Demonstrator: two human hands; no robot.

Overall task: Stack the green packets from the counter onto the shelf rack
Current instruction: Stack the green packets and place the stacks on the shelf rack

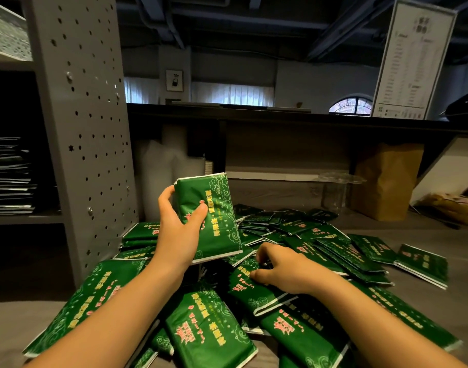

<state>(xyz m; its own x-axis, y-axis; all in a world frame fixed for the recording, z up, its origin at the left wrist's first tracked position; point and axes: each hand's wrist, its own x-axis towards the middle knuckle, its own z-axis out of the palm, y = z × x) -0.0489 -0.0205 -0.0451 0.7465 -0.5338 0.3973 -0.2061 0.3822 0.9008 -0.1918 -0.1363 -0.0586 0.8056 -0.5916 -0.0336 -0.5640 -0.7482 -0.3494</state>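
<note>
Green packets [209,333], how far along are they? asks the first.

Barely begun, I'd judge, says the second. Most lie in a loose heap on the grey tabletop [440,229], overlapping every way, with some slid out to the right.

Any in hand?

The left hand [178,229] grips a bundle [209,216] of several, upright above the heap, with the thumb across the front face and the fingers curled round the far edge. The right hand [278,269] is down on the heap. Its fingers curl over the end of a loose packet [256,293] and the thumb is on its face. It looks like a pinch, with the packet not yet lifted.

And the shelf rack [26,217]?

On the left, just beside the heap. A dark stack [10,179] of flat things with pale edges lies on its shelf, too dim to say whether they are these packets. So I cannot count what is done. What is left is nearly the whole heap.

Anything in the way?

The rack's perforated side panel [87,128] stands between the bundle and the shelf, so the load will likely have to go round its front edge. Behind the heap stand a brown paper bag [387,181], clear cups [336,187] and pale wrapping [169,168], all well apart from the hands. A printed board [413,59] stands on the ledge above.
</note>
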